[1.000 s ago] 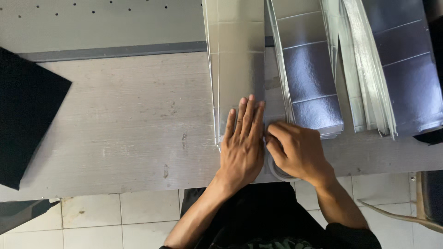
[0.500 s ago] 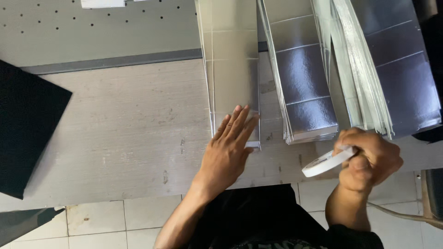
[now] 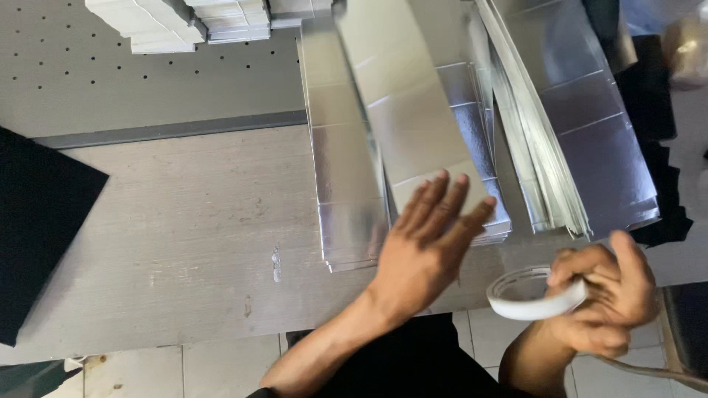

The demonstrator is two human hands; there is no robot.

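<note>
My left hand (image 3: 424, 247) is lifted over the table edge, fingers spread, its fingertips under the near end of a long silver foil-faced strip (image 3: 405, 110) that tilts up off the piles. My right hand (image 3: 601, 302) is at the lower right, past the table edge, closed around a white roll of tape (image 3: 532, 293). A stack of silver strips (image 3: 346, 184) lies just left of the raised strip. Another stack (image 3: 476, 125) lies beneath it.
A fanned pile of silver sheets (image 3: 590, 140) leans at the right. A black sheet (image 3: 40, 228) lies at the table's left end. White stacked blocks (image 3: 177, 22) sit on a grey perforated board (image 3: 110, 88) at the back. The wooden table (image 3: 184, 221) ends above a tiled floor.
My left hand moved right and off the flat stack, and one silver strip now tilts up above its fingertips. My right hand drew back with the tape roll.
</note>
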